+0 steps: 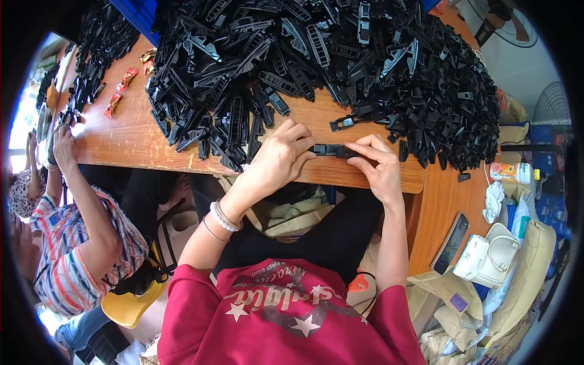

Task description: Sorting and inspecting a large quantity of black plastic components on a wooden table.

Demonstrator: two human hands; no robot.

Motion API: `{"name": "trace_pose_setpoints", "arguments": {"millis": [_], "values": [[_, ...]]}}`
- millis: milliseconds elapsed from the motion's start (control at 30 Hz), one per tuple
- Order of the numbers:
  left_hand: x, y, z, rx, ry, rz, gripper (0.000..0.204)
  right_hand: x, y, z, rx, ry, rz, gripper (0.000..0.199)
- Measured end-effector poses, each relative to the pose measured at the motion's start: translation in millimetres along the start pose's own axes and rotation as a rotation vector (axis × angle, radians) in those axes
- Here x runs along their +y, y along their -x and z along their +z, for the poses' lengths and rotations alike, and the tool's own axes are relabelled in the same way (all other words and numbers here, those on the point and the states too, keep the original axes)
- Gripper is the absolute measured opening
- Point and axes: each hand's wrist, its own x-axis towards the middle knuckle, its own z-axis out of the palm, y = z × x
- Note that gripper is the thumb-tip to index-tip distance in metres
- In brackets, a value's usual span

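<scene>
Near the table's front edge, I hold a long black plastic part (330, 149) level between both hands. My left hand (281, 155) has its fingers closed on the part's left end. At the other end, the thumb and fingertips of my right hand (378, 159) pinch the part. My fingers partly hide its ends. Just beyond my hands lies a separate small black plastic piece (342, 123). A large heap of long, slotted black plastic parts (237, 67) spreads behind my left hand. Smaller black plastic pieces (453, 100) are piled behind and right of my right hand.
The brown wooden table (121, 137) carries red wrapped packets (121, 85) at left. A co-worker's hand (64, 146) is at the far left, by more black parts. Rightward are a phone (450, 243), a white handbag (491, 261) and a bottle (510, 173).
</scene>
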Motion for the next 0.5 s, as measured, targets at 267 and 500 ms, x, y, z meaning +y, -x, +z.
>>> {"name": "trace_pose_setpoints", "arguments": {"millis": [267, 500], "values": [[2, 4, 2, 0.002, 0.015, -0.01, 0.021, -2, 0, -3, -0.045, 0.013, 0.016, 0.028], [3, 6, 5, 0.008, 0.005, -0.026, 0.022, -5, 11, 9, 0.049, 0.055, -0.014, 0.026]]}}
